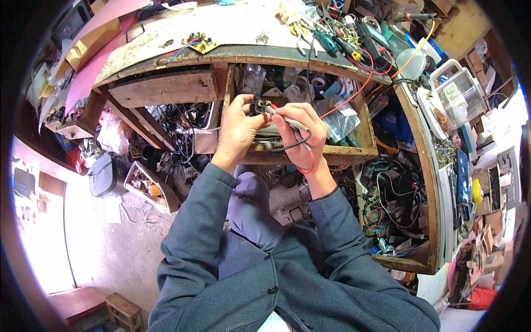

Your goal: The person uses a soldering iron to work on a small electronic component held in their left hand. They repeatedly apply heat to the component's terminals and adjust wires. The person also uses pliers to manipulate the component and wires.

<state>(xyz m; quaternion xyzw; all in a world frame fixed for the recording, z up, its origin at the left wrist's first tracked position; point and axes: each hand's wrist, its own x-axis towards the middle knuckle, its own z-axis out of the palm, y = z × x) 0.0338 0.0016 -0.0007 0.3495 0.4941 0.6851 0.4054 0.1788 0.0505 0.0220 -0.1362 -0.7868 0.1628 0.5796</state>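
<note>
The person sits with both hands raised over a pulled-out wooden drawer, the two almost meeting. The left hand pinches a small dark part between thumb and fingertips, the gap between them no wider than the part itself; what it is exactly, I can't make out from here. That part sits up in the air above the drawer, just short of the bench. The right hand is curled snugly around at least one slim grey probe, held like a pen, its end right at the dark part; whether the tip touches, I can't tell. A black lead and a red lead loop beside the right wrist.

Up on the bench, over to the left, lies a small circuit board with coloured wires, and farther right a green-handled tool rests among a heap of others. A clear plastic container stands at the right, and a dark case sits on the floor at the left
</note>
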